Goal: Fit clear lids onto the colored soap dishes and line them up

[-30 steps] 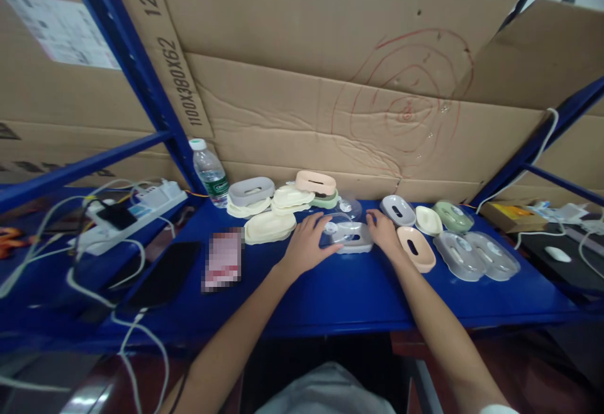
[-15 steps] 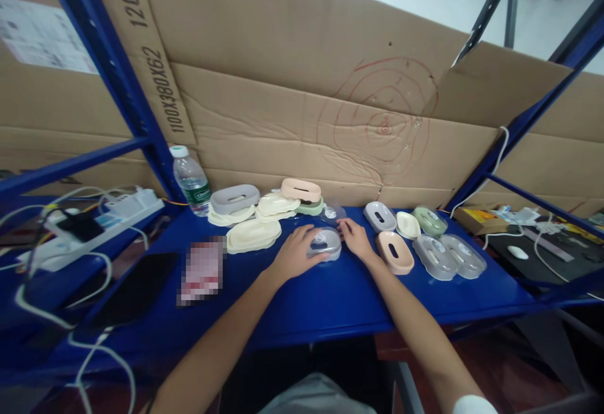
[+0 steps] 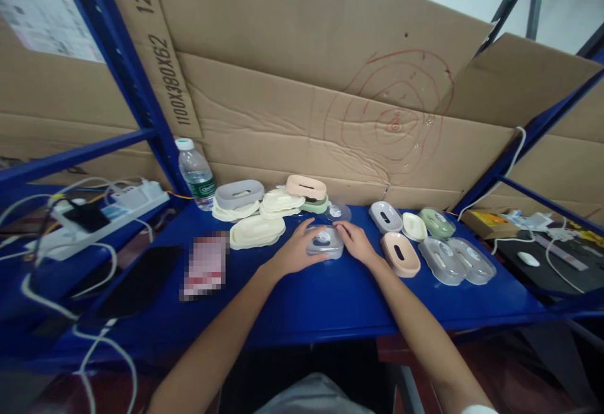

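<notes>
A grey soap dish with a clear lid [image 3: 332, 248] rests on the blue table in front of me. My left hand [image 3: 291, 253] grips its left side, thumb along the near edge and fingers over the far edge. At the dish's right far corner, my right hand [image 3: 357, 243] has its bent fingertips against the lid. Just behind lies a loose clear lid [image 3: 338, 213]. Beyond the hands are a peach soap dish [image 3: 306, 185] on a green one [image 3: 315, 205] and several cream pieces [image 3: 257, 231]. A grey soap dish [image 3: 240, 194] sits on more cream pieces.
On the right are a peach dish [image 3: 401, 255], a grey dish [image 3: 385, 217], a cream piece [image 3: 414, 227], a green lidded dish [image 3: 437, 223] and two clear-lidded dishes [image 3: 443, 262]. A water bottle [image 3: 197, 175], dark tablet-like slab [image 3: 139, 282] and power strip [image 3: 101, 222] stand left.
My right hand has moved in from beside the lidded dish to its right far corner. The left hand keeps its hold. The whole view has shifted slightly.
</notes>
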A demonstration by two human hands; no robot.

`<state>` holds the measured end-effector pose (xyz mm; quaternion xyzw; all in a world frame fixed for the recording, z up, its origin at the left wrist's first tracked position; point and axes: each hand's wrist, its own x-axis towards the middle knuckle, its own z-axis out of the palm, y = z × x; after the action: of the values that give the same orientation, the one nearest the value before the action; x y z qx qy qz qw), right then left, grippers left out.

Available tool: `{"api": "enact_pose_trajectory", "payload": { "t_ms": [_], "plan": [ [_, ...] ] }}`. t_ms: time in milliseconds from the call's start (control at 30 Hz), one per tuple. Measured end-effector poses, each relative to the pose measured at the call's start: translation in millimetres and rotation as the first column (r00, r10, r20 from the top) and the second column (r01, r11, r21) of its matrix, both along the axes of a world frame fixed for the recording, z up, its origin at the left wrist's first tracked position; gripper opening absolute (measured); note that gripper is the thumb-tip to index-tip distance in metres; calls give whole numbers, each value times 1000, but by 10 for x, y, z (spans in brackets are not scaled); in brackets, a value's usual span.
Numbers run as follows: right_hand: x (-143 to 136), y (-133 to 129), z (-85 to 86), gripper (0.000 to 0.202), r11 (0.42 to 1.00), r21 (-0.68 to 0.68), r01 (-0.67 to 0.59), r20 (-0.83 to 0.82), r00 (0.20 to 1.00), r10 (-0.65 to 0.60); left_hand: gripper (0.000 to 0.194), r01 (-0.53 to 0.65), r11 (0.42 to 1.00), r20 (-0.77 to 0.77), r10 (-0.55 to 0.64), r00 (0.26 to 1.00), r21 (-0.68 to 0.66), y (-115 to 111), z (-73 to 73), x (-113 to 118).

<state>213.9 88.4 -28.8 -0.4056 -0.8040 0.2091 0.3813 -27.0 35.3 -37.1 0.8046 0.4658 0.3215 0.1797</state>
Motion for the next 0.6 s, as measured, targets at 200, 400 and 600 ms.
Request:
{"api": "enact_pose_trajectory", "payload": {
  "t_ms": [200,400,600],
  "plan": [
    [5,7,-6,36,1000,18,-4,22,1000,3,80,40,998,32,-38,999,-48,30,-6,-40],
    [3,29,-32,37,1000,14,-8,15,1000,7,79,47,997,62,-44,997,-56,41,20,-31],
    [-6,24,-28,40,1000,-8,-9,-17,1000,9,80,47,997,91,-41,995,-65,32,67,-29]
  ]
}}
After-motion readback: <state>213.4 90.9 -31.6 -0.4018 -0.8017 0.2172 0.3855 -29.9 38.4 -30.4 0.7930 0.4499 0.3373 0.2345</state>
